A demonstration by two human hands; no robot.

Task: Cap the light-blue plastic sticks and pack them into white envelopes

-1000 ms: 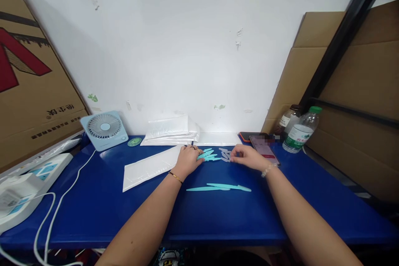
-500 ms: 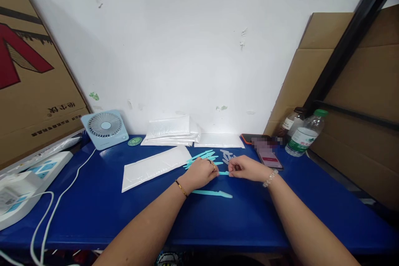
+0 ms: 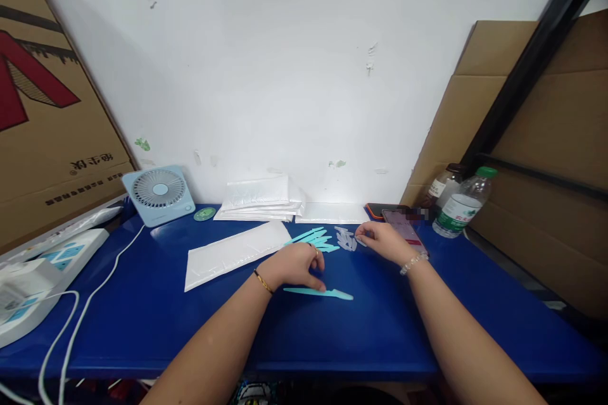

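My left hand (image 3: pixel 300 266) is over the middle of the blue table, fingers apart, its thumb at a single turquoise razor-like stick (image 3: pixel 339 294) lying flat. Just behind that hand is a fanned pile of turquoise sticks (image 3: pixel 316 237), partly hidden by my fingers. My right hand (image 3: pixel 380 240) is beside a small heap of translucent pieces (image 3: pixel 345 238), its thumb and fingertips pinched at the heap's right edge; what they hold is too small to make out.
White padded envelopes (image 3: pixel 259 196) are stacked by the wall, with one envelope (image 3: pixel 232 255) nearer. A fan (image 3: pixel 160 193) and power strip (image 3: pixel 57 266) are on the left. A phone (image 3: pixel 403 231) and bottles (image 3: pixel 460 205) stand or lie at the right.
My left hand has come forward to the single stick and its fingers have opened. My right hand has moved back and right to the translucent pieces. The stick between the hands is no longer seen there.
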